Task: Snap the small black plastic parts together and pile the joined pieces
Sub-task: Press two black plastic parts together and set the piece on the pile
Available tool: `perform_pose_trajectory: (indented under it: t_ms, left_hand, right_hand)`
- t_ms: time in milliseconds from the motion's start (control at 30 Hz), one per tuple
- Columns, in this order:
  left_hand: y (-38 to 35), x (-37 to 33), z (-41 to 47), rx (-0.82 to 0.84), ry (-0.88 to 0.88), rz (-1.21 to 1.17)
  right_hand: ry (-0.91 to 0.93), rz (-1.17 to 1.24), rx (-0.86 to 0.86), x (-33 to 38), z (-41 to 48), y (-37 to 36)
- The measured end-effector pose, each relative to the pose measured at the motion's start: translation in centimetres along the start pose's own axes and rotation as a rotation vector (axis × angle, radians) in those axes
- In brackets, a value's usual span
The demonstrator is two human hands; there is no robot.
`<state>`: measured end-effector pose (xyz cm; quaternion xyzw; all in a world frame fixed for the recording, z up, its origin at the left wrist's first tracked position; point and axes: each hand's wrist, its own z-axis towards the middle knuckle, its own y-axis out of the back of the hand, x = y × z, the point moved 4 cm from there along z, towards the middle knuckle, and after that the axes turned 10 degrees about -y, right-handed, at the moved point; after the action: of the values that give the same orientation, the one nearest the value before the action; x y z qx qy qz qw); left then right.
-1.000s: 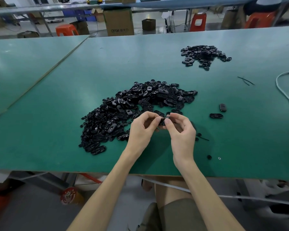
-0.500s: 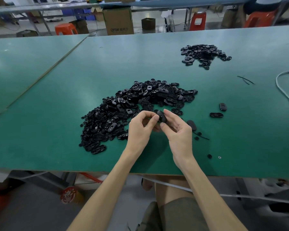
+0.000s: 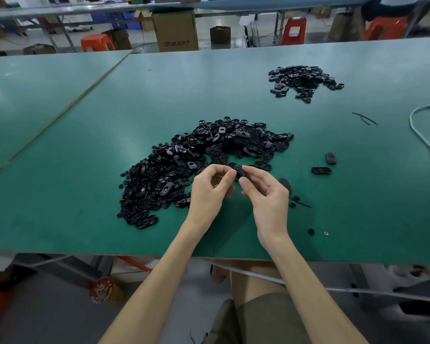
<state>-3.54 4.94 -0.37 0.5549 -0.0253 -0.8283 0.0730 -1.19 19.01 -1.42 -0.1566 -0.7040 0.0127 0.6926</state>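
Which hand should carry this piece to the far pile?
Probably right: the right hand and left hand both pinch the piece, but the far pile lies on the right's side.

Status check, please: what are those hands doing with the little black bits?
Left hand and right hand both pinching one black part. Big loose heap just beyond; smaller pile farther back, right. Nothing blocking.

your light is bright and even, casting only soft shadows on the surface (image 3: 60, 194). straight edges bow toward the corners.
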Motion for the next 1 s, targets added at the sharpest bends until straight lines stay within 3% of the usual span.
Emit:
perform_pose_trajectory:
  t_ms: [400,533,1000]
  left_hand:
    - [0.3,-0.5,0.0,-0.026,-0.052,0.056]
    - [0.4,-1.3,-0.2,-0.074,-0.165,0.187]
    - [-0.9,-1.6,-0.7,0.047,-0.365,0.404]
  right_hand:
    - [-0.021,0.024,0.019,0.0,0.0,-0.2]
    - [-0.026,0.024,0.019,0.0,-0.1,-0.2]
    - [-0.027,0.116,-0.029,0.0,-0.1,0.2]
